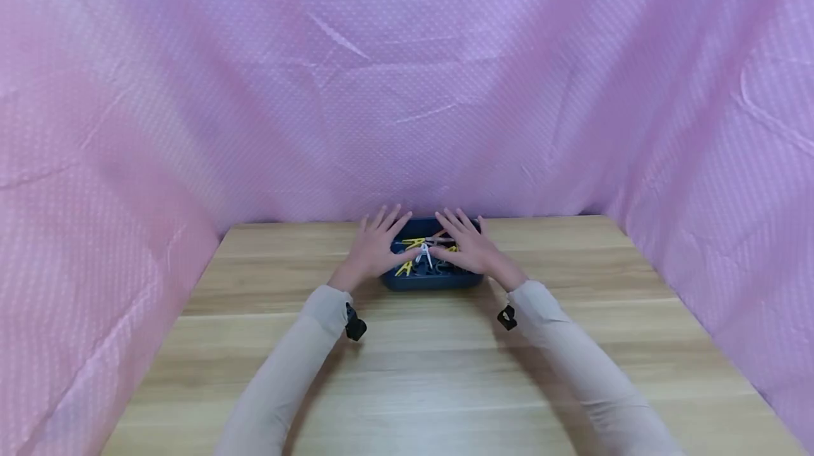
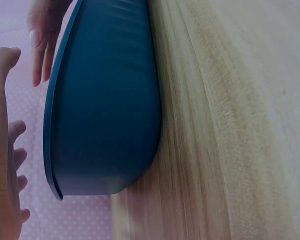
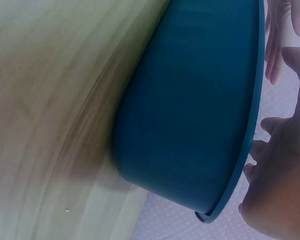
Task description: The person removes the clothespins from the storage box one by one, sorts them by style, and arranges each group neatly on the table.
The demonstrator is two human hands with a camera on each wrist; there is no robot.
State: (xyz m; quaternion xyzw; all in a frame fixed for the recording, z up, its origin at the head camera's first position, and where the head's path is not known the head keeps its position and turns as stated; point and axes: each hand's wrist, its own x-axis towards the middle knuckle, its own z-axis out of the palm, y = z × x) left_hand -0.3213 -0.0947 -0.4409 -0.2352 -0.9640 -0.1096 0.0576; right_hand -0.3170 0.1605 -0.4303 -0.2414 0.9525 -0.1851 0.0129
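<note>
L hand [image 1: 374,249] n R hand [image 1: 472,249] hovering over blue bin [image 1: 432,284] w/ assorted clips [image 1: 425,249], fingers spread n loose tbh

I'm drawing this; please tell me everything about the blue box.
The blue box looks like plastic, with rounded corners and a rim. It stands upright, open-topped, near the far edge of the table, holding yellow clips, a white clip and more. The left hand and right hand spread over it; any touch is unclear.

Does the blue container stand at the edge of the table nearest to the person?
No, in the head view the blue container stands at the far edge of the wooden table, beside the pink cloth.
</note>
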